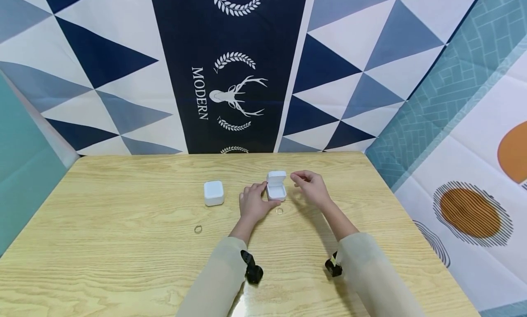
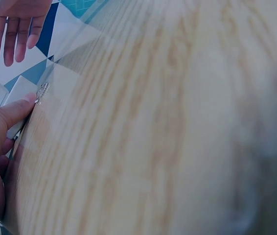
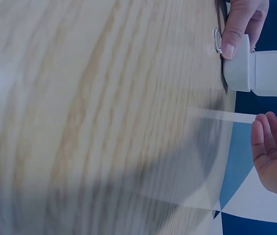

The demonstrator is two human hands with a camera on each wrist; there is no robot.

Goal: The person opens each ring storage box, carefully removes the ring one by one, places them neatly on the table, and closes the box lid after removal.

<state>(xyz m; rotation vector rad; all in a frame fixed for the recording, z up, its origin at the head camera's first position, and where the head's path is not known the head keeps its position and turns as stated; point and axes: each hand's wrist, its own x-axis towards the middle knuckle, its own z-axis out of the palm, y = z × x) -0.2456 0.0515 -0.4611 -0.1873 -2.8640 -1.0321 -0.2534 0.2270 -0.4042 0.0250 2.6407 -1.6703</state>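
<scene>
A small white ring box (image 1: 276, 192) stands on the table with its lid raised. My left hand (image 1: 252, 205) grips the base, thumb at the front and fingers along the left side. No ring is visible inside the box. Just in front of it lies a ring (image 1: 280, 211), close to my left thumb; the right wrist view shows this ring (image 3: 218, 40) too. To the right of the box my right hand (image 1: 311, 187) hovers above the table, its fingers loosely bent. Nothing shows in that hand in the left wrist view.
A second white box (image 1: 213, 193), closed, sits to the left of my left hand. Another ring (image 1: 198, 229) lies nearer me on the wooden table (image 1: 115, 225). Patterned cloth hangs behind the table's far edge and along its right side.
</scene>
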